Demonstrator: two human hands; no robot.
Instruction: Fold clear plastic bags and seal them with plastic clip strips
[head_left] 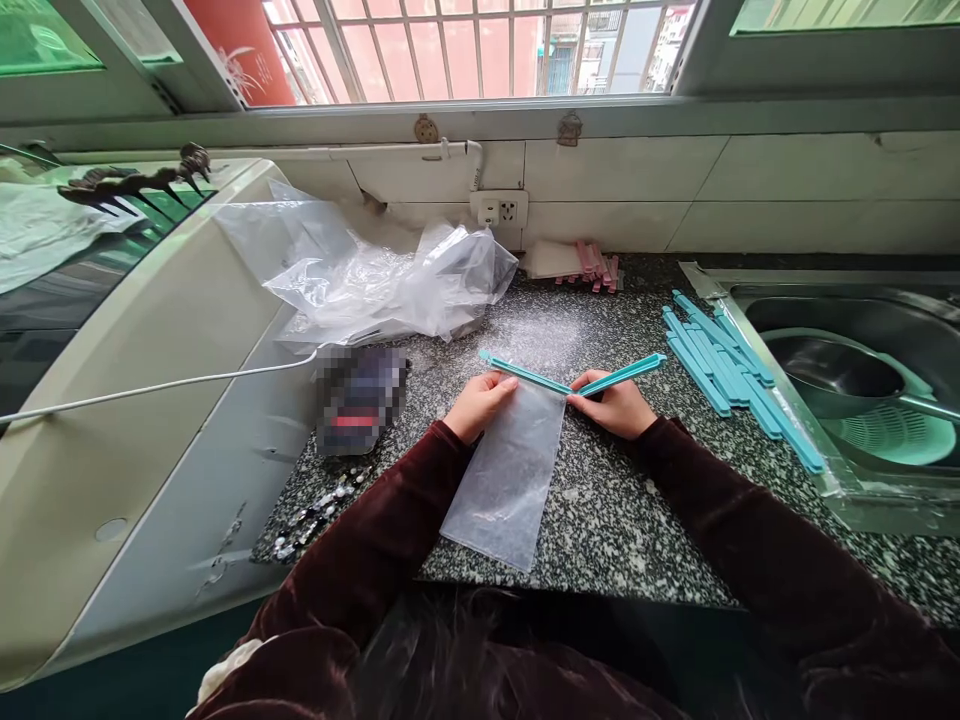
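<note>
Between my hands is a teal bag clip (621, 374), unfolded into a wide V with its hinge near my right fingers. One arm of it lies along the top edge of a clear plastic bag (511, 478), which hangs down flat towards the counter's front edge. My left hand (480, 404) is closed, pinching the bag's upper left corner and the clip arm. With thumb and fingers pressed together, my right hand (619, 408) grips the clip by its hinge and lower side. Several more teal clips (724, 360) lie piled to the right.
Crumpled clear plastic (405, 285) covers the back left of the speckled counter (622, 520). Beside it lie a phone with a cable (247, 373) nearby and pink-clipped bags (592, 268). A sink (780, 300) with a pan is at right; a white appliance (165, 400) stands left.
</note>
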